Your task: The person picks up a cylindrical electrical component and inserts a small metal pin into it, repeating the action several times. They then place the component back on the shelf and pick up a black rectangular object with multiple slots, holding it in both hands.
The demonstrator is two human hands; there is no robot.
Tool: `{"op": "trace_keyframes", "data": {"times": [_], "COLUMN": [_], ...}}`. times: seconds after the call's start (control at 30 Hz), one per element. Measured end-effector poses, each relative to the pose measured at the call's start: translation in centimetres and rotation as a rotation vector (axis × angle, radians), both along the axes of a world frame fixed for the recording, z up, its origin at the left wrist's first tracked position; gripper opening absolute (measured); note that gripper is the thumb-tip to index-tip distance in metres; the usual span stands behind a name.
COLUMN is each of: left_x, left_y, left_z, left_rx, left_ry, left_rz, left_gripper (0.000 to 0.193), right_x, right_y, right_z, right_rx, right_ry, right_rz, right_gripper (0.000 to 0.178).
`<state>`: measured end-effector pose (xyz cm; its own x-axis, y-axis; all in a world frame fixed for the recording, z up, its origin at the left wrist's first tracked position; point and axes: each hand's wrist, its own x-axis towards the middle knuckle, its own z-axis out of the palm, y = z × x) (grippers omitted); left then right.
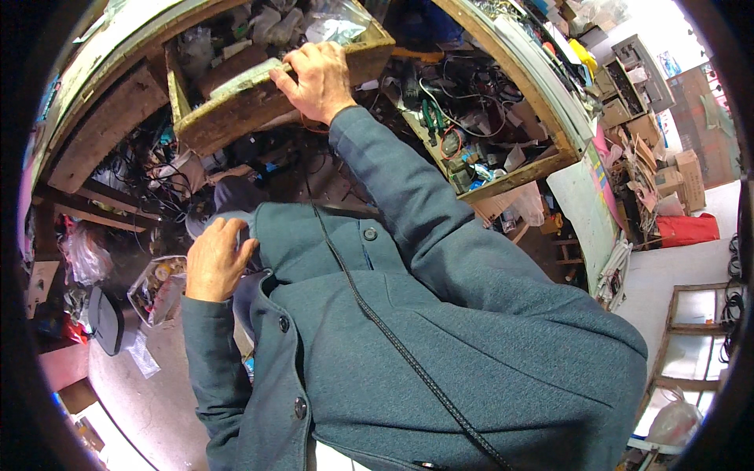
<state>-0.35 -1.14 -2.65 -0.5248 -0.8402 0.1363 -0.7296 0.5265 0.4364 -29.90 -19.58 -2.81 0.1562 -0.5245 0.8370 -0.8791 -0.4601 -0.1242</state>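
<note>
My right hand (318, 82) is on the front board of a worn wooden drawer (267, 102), its fingers hooked over the top edge. The drawer is pulled out and holds crumpled clear plastic bags (275, 25) and dark odds and ends. A pale, flat strip (245, 78) lies along the board beside my thumb. Lower left, my left hand (216, 263) rests near my knee and the hem of my grey-green coat (440, 345). Its fingers are loosely bent and apart, with nothing visible in them.
A second open drawer (542, 166), right of my arm, holds cables and green-handled pliers (432, 118). Tangled wires hang beneath the bench. On the floor at left stand a bin of scraps (161, 290) and a dark, flat object (104, 320). Cardboard boxes (689, 179) are stacked far right.
</note>
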Motion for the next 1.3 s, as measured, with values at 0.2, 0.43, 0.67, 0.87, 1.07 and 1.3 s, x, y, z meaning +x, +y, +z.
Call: {"op": "trace_keyframes", "data": {"times": [0.2, 0.43, 0.67, 0.87, 1.07, 1.3], "left_x": [0.0, -0.1, -0.1, -0.2, 0.9, 2.6], "left_y": [0.1, 0.1, 0.1, 0.0, 0.1, -0.1], "left_z": [0.0, 0.0, 0.0, 0.4, 0.7, 0.8], "left_rx": [-0.003, -0.026, -0.017, 0.065, 0.108, 0.136], "left_ry": [0.001, 0.008, -0.003, -0.023, 0.023, 0.074], "left_rz": [0.006, 0.000, 0.006, 0.026, 0.047, 0.086], "left_gripper": [0.029, 0.030, 0.029, 0.030, 0.029, 0.034], "right_x": [0.1, 0.0, 0.0, -0.7, -5.9, -24.0], "right_y": [0.0, 0.0, 0.1, 0.6, 5.4, 12.5], "right_z": [0.0, 0.0, 0.1, 0.6, -0.6, -7.4], "right_rx": [0.004, 0.006, 0.016, 0.053, -0.113, 0.662], "right_ry": [0.005, 0.010, 0.008, -0.070, -0.244, -0.059], "right_rz": [0.000, -0.003, 0.001, 0.104, -0.024, -0.839], "right_gripper": [0.040, 0.041, 0.040, 0.031, 0.013, 0.026]}}
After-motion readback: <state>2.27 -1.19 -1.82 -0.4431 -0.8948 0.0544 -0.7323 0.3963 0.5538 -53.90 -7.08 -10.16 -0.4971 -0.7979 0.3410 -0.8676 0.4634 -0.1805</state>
